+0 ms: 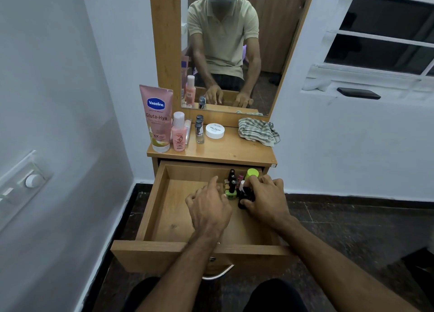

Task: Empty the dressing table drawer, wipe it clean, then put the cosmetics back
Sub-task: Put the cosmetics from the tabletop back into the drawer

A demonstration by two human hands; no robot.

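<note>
Drawer (162, 194) open, left half bare (bottles (232, 187) right)

There is only one view, from a camera on the person's head. It looks forward and down, from close above, at the open light-brown wooden drawer (164, 208), and it reaches up to the wood-framed mirror (225, 53) behind.

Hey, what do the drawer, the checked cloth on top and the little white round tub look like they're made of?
Drawer: wood or wood-look laminate, going by its printed-looking grain and slight sheen. Checked cloth: soft woven fabric, probably cotton; it lies crumpled in folds. White tub: likely plastic, smooth and matte.
</note>
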